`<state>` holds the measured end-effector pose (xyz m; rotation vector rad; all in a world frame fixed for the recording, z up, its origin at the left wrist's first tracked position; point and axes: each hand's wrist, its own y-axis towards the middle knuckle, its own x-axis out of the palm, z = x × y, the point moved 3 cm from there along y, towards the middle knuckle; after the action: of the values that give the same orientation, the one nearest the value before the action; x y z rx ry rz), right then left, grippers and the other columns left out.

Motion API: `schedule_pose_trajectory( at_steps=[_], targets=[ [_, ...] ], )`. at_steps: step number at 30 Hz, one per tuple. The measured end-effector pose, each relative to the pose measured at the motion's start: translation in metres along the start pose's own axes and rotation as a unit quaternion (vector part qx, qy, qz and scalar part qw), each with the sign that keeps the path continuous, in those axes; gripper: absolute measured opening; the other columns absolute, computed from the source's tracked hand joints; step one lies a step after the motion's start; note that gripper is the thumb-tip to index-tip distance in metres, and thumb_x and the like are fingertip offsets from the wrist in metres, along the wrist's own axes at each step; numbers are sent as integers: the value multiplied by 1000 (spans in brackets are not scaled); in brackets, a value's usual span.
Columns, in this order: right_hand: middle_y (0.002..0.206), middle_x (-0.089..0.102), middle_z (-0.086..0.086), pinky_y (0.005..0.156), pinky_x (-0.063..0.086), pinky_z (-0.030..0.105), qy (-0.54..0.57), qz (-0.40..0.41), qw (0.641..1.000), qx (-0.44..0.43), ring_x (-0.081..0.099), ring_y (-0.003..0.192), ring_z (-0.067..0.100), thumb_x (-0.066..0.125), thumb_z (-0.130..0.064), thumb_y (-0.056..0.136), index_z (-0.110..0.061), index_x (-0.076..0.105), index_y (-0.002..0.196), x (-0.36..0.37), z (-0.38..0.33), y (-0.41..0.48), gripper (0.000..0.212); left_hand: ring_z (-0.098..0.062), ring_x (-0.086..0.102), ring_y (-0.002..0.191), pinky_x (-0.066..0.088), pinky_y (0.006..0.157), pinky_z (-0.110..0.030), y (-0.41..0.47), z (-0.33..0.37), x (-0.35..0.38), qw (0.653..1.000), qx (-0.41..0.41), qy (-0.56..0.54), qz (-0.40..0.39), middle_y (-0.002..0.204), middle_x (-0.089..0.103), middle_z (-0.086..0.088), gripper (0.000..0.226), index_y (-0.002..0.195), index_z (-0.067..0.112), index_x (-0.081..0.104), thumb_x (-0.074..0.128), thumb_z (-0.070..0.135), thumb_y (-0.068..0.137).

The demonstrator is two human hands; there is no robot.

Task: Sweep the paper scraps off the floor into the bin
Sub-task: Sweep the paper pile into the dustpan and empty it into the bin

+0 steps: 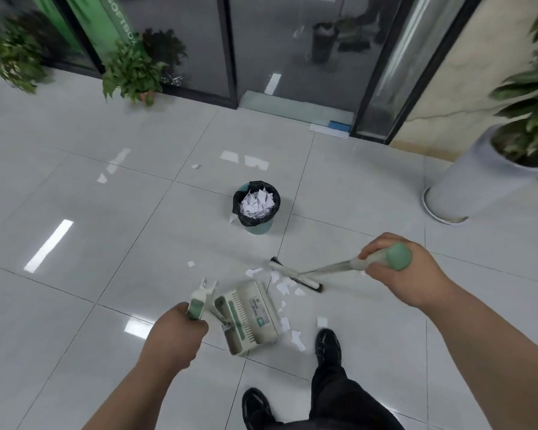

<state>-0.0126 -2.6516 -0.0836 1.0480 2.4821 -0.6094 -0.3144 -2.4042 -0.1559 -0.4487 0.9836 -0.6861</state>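
My left hand [180,328] grips the green-and-white handle of a cream dustpan [249,318] that stands on the tiled floor. My right hand [395,268] grips the green top of a broom handle; the broom head [295,276] lies on the floor just beyond the dustpan's right side. Several white paper scraps [284,287] lie between broom head and dustpan and along the pan's right edge, down to my right shoe. A small green bin [257,209] with a black liner, full of white scraps, stands farther ahead. One scrap [232,218] lies at its left foot.
Lone scraps lie at left of the broom [191,263] and beyond the bin [195,166]. A tall white planter [466,184] stands at right, potted plants [134,76] at back left, glass doors [292,51] behind. My black shoes [327,342] stand by the dustpan.
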Motion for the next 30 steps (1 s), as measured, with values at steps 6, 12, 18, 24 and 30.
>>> schedule_pose_trajectory(
  at_steps=[6,12,18,24,30],
  targets=[
    [93,70,-3,62,48,34,38,83,995,27,66,86,34,71,3,83,-21,74,87,-37,10,-59,24,-25,35,45,33,49,-27,-19,-22,-9,999,23,30,-2,55,41,-4,7,76,11,43,49,6,77],
    [100,64,-12,60,46,25,9,141,989,38,60,73,8,70,-3,86,-32,72,87,-49,41,-76,29,-24,39,42,36,47,-26,-35,-37,0,999,17,45,7,57,44,-6,4,78,10,46,49,7,78],
    [107,56,-13,69,52,34,-104,140,981,87,62,80,17,67,-17,86,-31,71,100,-50,96,-72,20,-23,39,42,37,47,-28,-50,-56,15,998,-9,60,30,54,44,-5,7,85,4,50,50,6,79],
    [102,59,2,75,54,38,-149,131,972,126,61,84,30,70,-22,86,-23,73,92,-35,120,-100,7,-23,43,44,40,47,-31,-72,-57,34,996,-26,69,40,57,48,-7,12,88,1,54,49,6,78],
    [97,63,6,76,55,38,-101,135,981,95,64,81,31,73,-18,83,-17,75,88,1,91,-144,5,-22,39,49,37,48,-30,-79,-72,33,997,-31,53,50,60,44,-9,17,91,-6,52,47,5,78]
  ],
)
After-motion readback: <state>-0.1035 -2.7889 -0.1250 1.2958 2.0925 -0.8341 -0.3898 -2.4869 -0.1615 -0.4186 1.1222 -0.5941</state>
